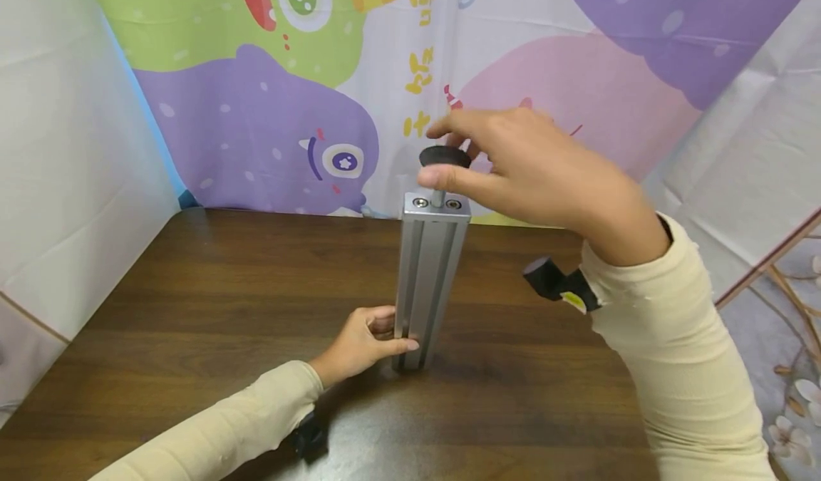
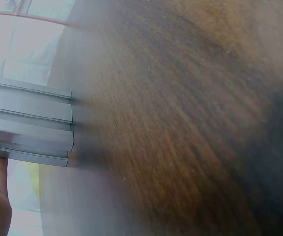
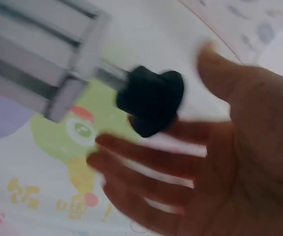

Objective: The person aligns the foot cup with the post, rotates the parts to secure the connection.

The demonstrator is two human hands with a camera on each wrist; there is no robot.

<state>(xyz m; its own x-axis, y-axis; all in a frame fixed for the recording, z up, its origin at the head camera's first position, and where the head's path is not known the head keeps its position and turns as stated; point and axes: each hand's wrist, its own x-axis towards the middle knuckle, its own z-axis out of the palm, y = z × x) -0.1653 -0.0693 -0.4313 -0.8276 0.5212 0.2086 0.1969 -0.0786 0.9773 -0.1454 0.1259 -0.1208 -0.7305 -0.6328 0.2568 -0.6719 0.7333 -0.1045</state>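
A silver aluminium profile (image 1: pixel 428 281) with grooved sides stands upright on the dark wooden table. My left hand (image 1: pixel 365 342) grips it near its lower end, thumb across the front and fingers behind. In the left wrist view the lower end of the profile (image 2: pixel 28 120) shows at the tabletop. An end plate (image 1: pixel 437 209) with two bolts caps its top. From that plate rises a metal stem carrying a black levelling foot (image 1: pixel 445 157). Around the foot my right hand (image 1: pixel 532 167) is spread; in the right wrist view its thumb stands away from the black foot (image 3: pixel 151 101).
Behind the table (image 1: pixel 256 267) hangs a cartoon-printed curtain (image 1: pixel 256 132). White fabric (image 1: pixel 51 110) bounds the left side, with more pale fabric at the right. Each sleeve bears a black wrist camera (image 1: pixel 548 278).
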